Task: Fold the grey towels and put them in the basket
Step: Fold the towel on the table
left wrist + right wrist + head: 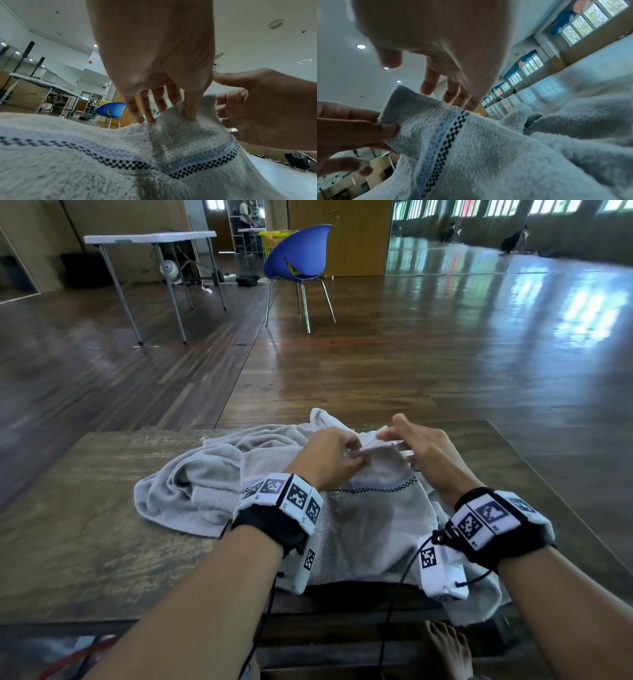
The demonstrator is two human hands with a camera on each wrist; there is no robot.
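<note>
A grey towel (370,518) with a black-and-white checked band and a blue stripe lies in front of me on the wooden table (85,525). My left hand (352,455) pinches one raised corner of it between thumb and fingers. The left wrist view shows that pinch (169,116) on the towel (85,155). My right hand (387,436) hovers just right of that corner with its fingers spread. In the right wrist view its thumb and fingers (409,77) stand apart above the towel (488,155) and hold nothing. A second grey towel (191,491) lies crumpled to the left.
A blue chair (298,254) stands far off on the wooden floor, with a yellow basket (274,241) behind it. A white folding table (150,237) is at the back left. My bare foot (445,648) shows under the table's near edge.
</note>
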